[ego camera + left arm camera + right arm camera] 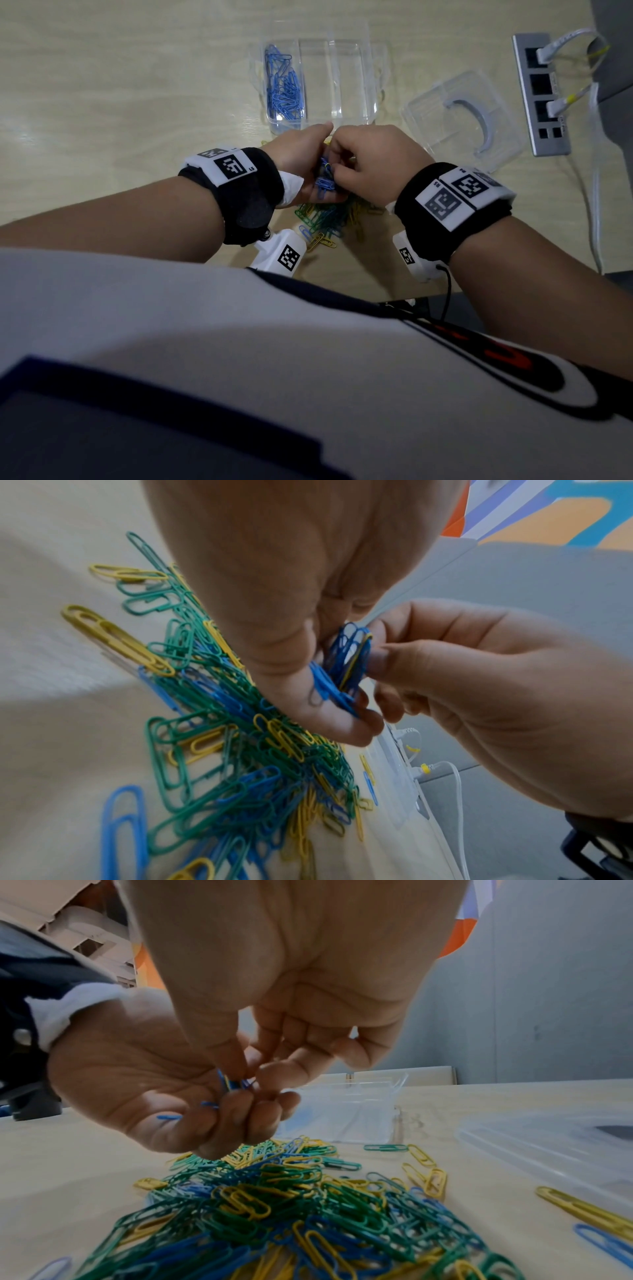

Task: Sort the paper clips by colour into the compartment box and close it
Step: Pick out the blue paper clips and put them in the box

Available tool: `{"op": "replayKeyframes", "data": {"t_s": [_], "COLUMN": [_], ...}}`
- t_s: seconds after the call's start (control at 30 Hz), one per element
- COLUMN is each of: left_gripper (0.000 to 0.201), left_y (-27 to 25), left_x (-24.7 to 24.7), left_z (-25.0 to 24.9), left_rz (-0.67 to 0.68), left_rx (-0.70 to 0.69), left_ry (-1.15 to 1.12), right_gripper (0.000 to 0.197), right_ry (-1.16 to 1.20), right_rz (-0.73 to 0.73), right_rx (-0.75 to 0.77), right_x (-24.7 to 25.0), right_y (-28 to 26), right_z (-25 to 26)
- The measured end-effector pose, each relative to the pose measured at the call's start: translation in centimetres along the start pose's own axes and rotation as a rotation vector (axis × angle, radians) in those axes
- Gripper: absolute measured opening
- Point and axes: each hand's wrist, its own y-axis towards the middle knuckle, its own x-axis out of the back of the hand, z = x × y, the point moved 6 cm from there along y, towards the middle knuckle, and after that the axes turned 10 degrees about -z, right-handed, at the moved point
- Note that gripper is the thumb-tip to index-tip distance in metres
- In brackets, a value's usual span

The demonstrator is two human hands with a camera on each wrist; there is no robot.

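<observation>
My left hand (pixel 310 161) cups a bunch of blue paper clips (pixel 324 181) in its curled fingers, just above the mixed pile (pixel 325 219) of blue, green and yellow clips on the table. My right hand (pixel 363 161) pinches into that bunch (pixel 349 664) with thumb and forefinger; a yellow clip sits among the blue ones. The clear compartment box (pixel 346 116) lies open beyond the hands, and its left compartment holds blue clips (pixel 284 89). The other compartments look bare. In the right wrist view the pinch on the blue clips (pixel 232 1083) hangs over the pile (pixel 291 1204).
A second clear plastic container (pixel 462 120) lies to the right of the box. A grey socket strip (pixel 539 92) with white cables plugged in runs along the far right. Loose yellow and blue clips (pixel 582 1213) lie at the pile's right edge. The table's near edge is close to my body.
</observation>
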Motion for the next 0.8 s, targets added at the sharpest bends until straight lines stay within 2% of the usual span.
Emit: {"op": "replayKeyframes", "data": {"t_s": [0.3, 0.37, 0.5, 0.8], "left_gripper": [0.016, 0.018, 0.021, 0.020], "left_y": [-0.6, -0.6, 0.0, 0.0], "left_x": [-0.1, -0.3, 0.2, 0.2], "left_z": [-0.3, -0.1, 0.0, -0.2], "left_rz": [0.035, 0.050, -0.005, 0.018], "left_rx": [-0.039, -0.027, -0.033, -0.044], "left_ry": [0.044, 0.072, 0.099, 0.112], "right_gripper": [0.007, 0.013, 0.022, 0.025], "right_ry": [0.199, 0.261, 0.320, 0.205], "right_rz": [-0.125, -0.142, -0.134, -0.098], "right_rx": [-0.088, -0.109, -0.131, -0.080], "right_x": [0.8, 0.8, 0.6, 0.6], "right_y": [-0.5, -0.5, -0.7, -0.4], "right_z": [-0.7, -1.0, -1.3, -1.3]}}
